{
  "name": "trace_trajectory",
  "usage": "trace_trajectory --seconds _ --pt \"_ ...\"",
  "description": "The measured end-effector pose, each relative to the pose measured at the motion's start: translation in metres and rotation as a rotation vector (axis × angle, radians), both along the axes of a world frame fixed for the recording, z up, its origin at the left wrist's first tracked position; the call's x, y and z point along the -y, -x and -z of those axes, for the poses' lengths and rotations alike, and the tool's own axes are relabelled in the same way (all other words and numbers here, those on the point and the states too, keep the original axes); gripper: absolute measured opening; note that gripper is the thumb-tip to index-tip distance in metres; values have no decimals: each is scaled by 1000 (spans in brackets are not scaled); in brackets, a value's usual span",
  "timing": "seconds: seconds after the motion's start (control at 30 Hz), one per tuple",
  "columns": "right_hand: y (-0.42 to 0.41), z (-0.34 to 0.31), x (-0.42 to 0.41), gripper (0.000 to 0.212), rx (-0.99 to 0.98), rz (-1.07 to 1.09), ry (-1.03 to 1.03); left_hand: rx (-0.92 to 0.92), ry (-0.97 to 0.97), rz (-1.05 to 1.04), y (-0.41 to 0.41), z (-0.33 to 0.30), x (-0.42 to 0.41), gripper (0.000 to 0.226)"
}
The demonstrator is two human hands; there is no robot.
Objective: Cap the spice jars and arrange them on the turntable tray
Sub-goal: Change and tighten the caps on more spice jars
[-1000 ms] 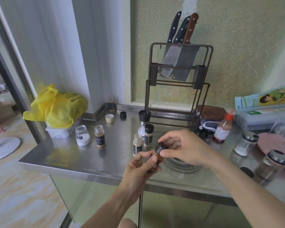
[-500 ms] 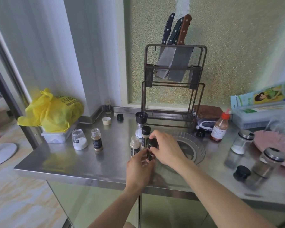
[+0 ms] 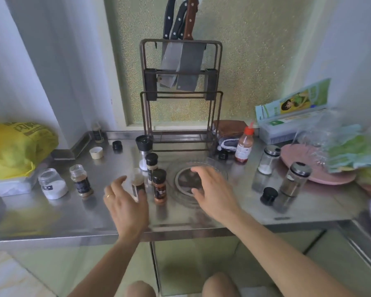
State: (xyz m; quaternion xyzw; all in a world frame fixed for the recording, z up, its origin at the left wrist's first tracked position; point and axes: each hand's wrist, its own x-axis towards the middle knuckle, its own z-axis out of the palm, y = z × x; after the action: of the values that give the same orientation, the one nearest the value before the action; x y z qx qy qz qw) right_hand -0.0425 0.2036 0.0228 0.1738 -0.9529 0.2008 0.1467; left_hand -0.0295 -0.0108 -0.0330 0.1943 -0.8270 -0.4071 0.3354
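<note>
Head view, the only one: both hands are released and grasp nothing. The left hand (image 3: 126, 202) hovers with spread fingers just beside an uncapped pale spice jar (image 3: 138, 185), its fingertips at or very near the glass; whether they touch cannot be told through the blur. The right hand (image 3: 212, 194) hangs open above the clear round glass turntable tray (image 3: 219, 170), which carries no jars. Just right of the pale jar, near the tray's left rim, stands a black-capped jar of red-orange spice (image 3: 159, 186), and behind it another black-capped jar (image 3: 151, 166).

The likeliest mishap is a knock. These three jars stand close together, so a sweeping left hand could topple the open one and spill it, or push it into the capped red one. A jar set on the tray's raised rim could tip over. Two more open jars, a squat clear jar of white powder (image 3: 53, 183) and a slim jar of brown spice (image 3: 81, 181), wait further left, well apart from the loose small black caps (image 3: 117, 145), so a wrong cap is possible.

The steel worktop (image 3: 73, 215) is smooth, reflective and probably slippery. It fills a cramped corner with a brown metal knife rack (image 3: 180, 93) against a speckled green wall, and a yellow plastic bag (image 3: 17, 144) at far left.
</note>
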Motion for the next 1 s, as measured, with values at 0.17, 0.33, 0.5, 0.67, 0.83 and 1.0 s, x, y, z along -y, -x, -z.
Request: trace_trajectory --seconds 0.17,0.33,0.5,0.67,0.83,1.0 --pt "-9 15 -61 46 -7 199 -74 168 -131 102 13 5 5 55" --pt "-8 28 -109 43 -20 372 -205 -32 -215 -17 3 -11 -1 40" --pt "6 46 -143 41 32 520 -351 -260 -166 86 -19 -48 -34 41" --pt "14 55 -153 31 191 556 -315 -310 -135 331 -37 -68 -84 42" --pt "11 29 -145 27 170 427 180 -91 -188 580 -38 -43 -112 40" --pt "-12 -32 -117 44 198 -33 598 11 -253 699 -42 -21 -124 39"
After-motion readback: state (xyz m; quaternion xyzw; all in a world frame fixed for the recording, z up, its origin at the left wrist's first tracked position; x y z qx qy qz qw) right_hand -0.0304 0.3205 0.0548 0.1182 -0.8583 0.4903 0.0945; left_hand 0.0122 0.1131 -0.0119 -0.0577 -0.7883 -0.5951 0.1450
